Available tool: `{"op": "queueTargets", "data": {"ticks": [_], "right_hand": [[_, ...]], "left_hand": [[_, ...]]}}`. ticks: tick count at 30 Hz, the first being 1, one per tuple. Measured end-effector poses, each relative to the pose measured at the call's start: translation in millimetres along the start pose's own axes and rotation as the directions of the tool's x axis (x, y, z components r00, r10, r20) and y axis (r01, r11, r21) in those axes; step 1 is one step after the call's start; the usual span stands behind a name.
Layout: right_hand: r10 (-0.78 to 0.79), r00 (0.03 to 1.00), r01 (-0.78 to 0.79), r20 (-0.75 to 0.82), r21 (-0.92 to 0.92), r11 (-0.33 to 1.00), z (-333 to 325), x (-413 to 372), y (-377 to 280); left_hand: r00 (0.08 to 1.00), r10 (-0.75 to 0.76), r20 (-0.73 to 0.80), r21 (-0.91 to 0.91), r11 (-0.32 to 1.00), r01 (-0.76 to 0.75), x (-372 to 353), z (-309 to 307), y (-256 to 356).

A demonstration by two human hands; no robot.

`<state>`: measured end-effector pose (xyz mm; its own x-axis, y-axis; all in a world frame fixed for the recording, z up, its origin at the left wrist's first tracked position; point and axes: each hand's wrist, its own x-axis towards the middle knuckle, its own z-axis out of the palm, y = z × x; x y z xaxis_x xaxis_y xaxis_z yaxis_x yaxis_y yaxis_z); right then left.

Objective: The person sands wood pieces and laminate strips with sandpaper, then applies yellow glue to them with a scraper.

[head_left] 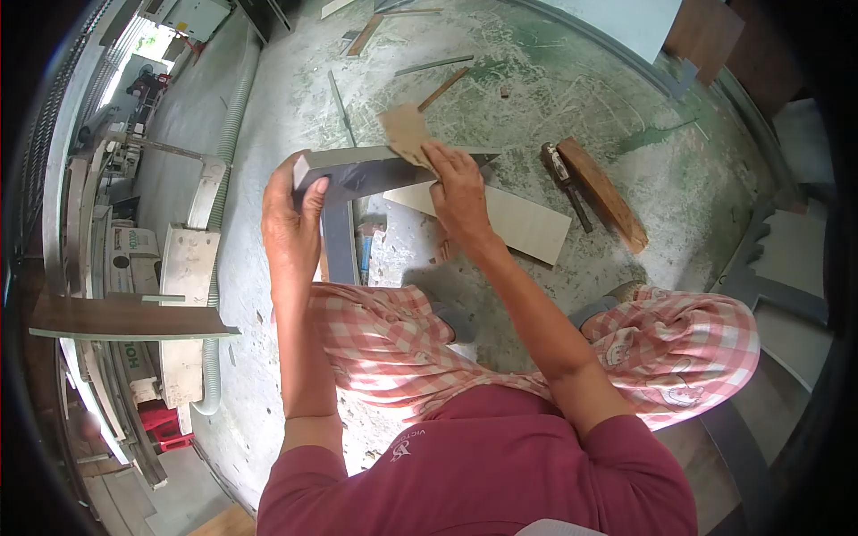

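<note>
My left hand (290, 219) grips the left end of a dark grey board (362, 176), with the thumb on its near face and the fingers behind the end. A folded tan sheet of sandpaper (407, 132) is pinched in my right hand (460, 192), against the board's upper edge near its right part. The board is raised above the floor, roughly level. Below it, a pale flat board (527, 223) lies on the floor, partly covered by my right hand and forearm.
A brown wooden block (603, 196) lies at the right beside a dark-handled tool (567, 183). Thin strips (433, 64) are scattered on the scuffed floor ahead. Stacked boards (192, 313) and a ribbed hose (234, 134) line the left side. Grey panels (786, 295) lie at the far right.
</note>
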<state>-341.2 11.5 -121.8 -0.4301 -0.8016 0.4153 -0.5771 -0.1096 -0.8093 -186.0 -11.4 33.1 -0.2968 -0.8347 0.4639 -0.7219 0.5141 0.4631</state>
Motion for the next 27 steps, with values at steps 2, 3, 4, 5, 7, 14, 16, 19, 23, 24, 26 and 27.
{"op": "queueTargets", "data": {"ticks": [2, 3, 4, 5, 7, 14, 16, 19, 23, 24, 26, 27], "right_hand": [[-0.086, 0.996, 0.087, -0.027, 0.047, 0.995, -0.4, 1.2, -12.3], [-0.177, 0.983, 0.182, -0.053, 0.097, 0.979, -0.4, 0.2, -20.5], [-0.195, 0.978, 0.203, -0.074, 0.121, 0.972, 0.4, 0.0, -24.2], [-0.198, 0.978, 0.206, -0.068, 0.120, 0.971, 4.1, 2.2, -17.5], [-0.229, 0.969, 0.234, -0.095, 0.053, 0.971, 19.9, 10.1, 12.6], [0.590, 0.714, -0.418, 0.378, -0.446, 0.792, 28.6, -4.7, 232.9], [0.659, 0.632, -0.414, 0.407, -0.541, 0.732, 5.8, -9.2, 224.7], [0.537, 0.791, -0.502, 0.294, -0.190, 0.844, -3.8, -26.5, 211.0], [0.398, 0.913, -0.403, 0.085, 0.051, 0.914, -0.6, -14.4, 136.0], [0.279, 0.959, -0.283, 0.051, 0.080, 0.956, 1.3, -5.1, 109.6], [0.032, 0.998, -0.040, 0.054, 0.157, 0.987, -9.4, 19.1, 31.7], [-0.023, 1.000, 0.023, 0.004, 0.088, 0.996, -17.0, 22.6, -12.2]], "left_hand": [[0.998, -0.056, -0.013, -0.011, 0.998, 0.056, 3.5, 0.6, -4.0], [0.998, -0.063, -0.009, -0.015, 0.998, 0.063, 4.7, -0.5, -3.1], [0.997, -0.076, 0.000, -0.028, 0.997, 0.076, 6.4, -2.0, -1.8], [0.996, -0.086, 0.006, -0.039, 0.996, 0.086, 8.1, -2.6, -2.1], [0.995, -0.097, -0.001, -0.039, 0.995, 0.097, 11.2, -3.3, -6.4], [1.000, -0.019, 0.007, -0.022, 1.000, 0.019, 23.2, -13.2, -33.3], [0.997, 0.066, 0.030, -0.002, 0.998, -0.066, 26.1, -17.0, -44.0], [0.961, 0.273, -0.043, 0.123, 0.956, -0.266, 28.8, -16.0, -56.9], [0.972, 0.217, -0.089, -0.032, 0.975, -0.221, 27.8, -1.6, -36.2], [0.970, 0.227, -0.084, -0.023, 0.973, -0.230, 28.9, 0.9, -31.1], [0.976, 0.213, -0.039, -0.101, 0.971, -0.216, 24.3, 5.7, -22.2], [0.976, 0.216, -0.034, -0.106, 0.970, -0.218, 23.4, 7.7, -18.9]]}}
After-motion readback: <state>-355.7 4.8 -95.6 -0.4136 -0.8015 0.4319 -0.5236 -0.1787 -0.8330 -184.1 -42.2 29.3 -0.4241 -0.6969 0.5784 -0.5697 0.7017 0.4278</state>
